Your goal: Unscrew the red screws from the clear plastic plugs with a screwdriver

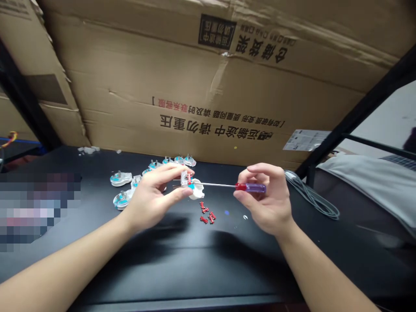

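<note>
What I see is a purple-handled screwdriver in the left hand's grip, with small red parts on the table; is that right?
No: the head view shows the purple-handled screwdriver in the grip of the right hand, not the left hand. The red parts do lie on the table.

Screwdriver handle point(256, 188): translucent plastic, glossy; shaft point(217, 185) bright, smooth metal; white casing point(197, 191) in smooth plastic; small red pieces point(203, 219) plastic-looking, too small to judge finish. Tabletop point(195, 268) smooth, matt to faintly satin. Behind, matt corrugated cardboard point(130, 73), creased, torn rough along one edge; cable point(313, 197) sheathed in smooth plastic; cloth point(364, 182) soft, matt, loosely wrinkled.
</note>
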`<control>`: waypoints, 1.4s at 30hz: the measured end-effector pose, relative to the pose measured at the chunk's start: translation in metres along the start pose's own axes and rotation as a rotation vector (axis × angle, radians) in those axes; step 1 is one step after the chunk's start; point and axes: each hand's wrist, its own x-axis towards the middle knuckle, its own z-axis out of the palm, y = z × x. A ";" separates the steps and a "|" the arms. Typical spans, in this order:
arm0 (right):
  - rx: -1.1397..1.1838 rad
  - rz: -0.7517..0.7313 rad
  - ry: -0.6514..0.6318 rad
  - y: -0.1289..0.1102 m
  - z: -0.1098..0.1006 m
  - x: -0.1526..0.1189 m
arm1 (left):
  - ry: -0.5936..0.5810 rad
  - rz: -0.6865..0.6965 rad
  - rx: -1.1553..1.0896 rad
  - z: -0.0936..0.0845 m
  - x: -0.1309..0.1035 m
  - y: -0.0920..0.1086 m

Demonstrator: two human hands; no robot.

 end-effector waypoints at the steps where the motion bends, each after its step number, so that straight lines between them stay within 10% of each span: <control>1: 0.003 -0.008 -0.008 0.000 0.000 0.000 | 0.003 0.007 -0.004 0.000 0.000 0.000; 36: -0.145 0.243 -0.192 -0.002 -0.002 0.010 | -0.106 0.269 0.235 -0.004 0.001 0.000; 42: -0.336 -0.136 -0.128 -0.002 -0.010 0.011 | -0.242 0.045 0.162 -0.003 0.007 0.000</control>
